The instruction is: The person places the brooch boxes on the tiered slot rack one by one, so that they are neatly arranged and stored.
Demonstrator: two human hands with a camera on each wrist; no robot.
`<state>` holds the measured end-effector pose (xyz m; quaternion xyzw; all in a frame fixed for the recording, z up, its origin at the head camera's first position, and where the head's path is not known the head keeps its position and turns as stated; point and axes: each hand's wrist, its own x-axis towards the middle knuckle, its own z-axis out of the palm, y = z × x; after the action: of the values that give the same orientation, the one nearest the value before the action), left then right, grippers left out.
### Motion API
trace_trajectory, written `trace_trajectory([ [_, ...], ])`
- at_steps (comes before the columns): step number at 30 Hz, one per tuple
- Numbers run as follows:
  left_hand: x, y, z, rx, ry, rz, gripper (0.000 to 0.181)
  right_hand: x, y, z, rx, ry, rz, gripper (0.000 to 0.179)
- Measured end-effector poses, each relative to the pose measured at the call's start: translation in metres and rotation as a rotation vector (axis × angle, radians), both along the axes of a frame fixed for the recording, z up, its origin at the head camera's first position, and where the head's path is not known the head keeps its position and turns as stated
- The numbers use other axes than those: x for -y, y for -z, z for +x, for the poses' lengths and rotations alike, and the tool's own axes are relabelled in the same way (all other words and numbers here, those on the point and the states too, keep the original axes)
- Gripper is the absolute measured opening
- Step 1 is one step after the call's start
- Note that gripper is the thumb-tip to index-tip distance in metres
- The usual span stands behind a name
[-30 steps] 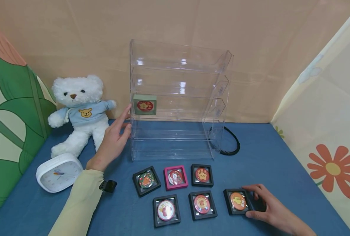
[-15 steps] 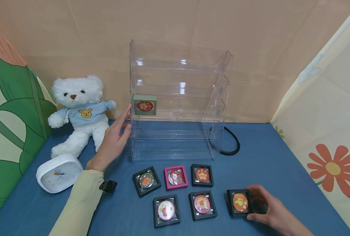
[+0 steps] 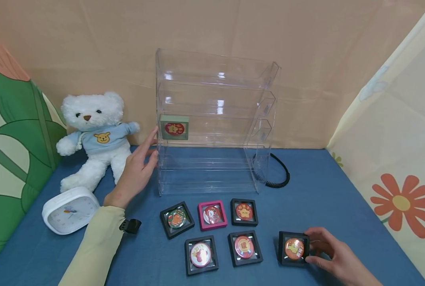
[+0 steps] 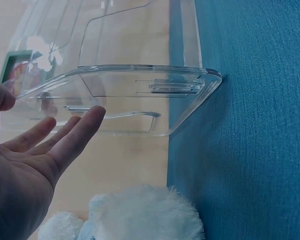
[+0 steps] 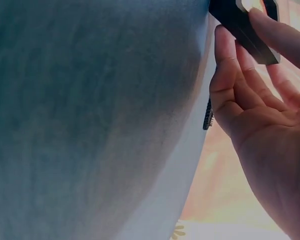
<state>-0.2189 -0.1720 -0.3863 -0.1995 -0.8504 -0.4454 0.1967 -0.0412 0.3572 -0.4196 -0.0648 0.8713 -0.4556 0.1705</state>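
the right hand (image 3: 334,254) pinches a black case (image 3: 294,249) toward the worktop's (image 3: 151,262) right edge; the left hand (image 3: 135,169), fingers extended, is at the clear rack's (image 3: 212,99) left side. progress looks early: one green case (image 3: 174,128) sits on the rack, at a shelf's left end; four other black cases (image 3: 245,248) and a pink case (image 3: 212,215) lie before its front edge.

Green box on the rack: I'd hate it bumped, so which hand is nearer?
Left. The left hand is just left of the green box; the right hand is farther off, at front right.
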Motion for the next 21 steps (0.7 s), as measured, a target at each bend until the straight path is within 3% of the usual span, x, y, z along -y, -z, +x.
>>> trace_trajectory([
  [8,0.001,0.000,0.000,-0.001,0.004,0.001,0.063,0.004,-0.003,0.003,-0.073,0.082,0.057,0.038],
  [21,0.001,0.000,0.000,0.012,0.004,0.011,0.067,0.015,-0.007,0.005,-0.148,0.188,0.088,0.033],
])
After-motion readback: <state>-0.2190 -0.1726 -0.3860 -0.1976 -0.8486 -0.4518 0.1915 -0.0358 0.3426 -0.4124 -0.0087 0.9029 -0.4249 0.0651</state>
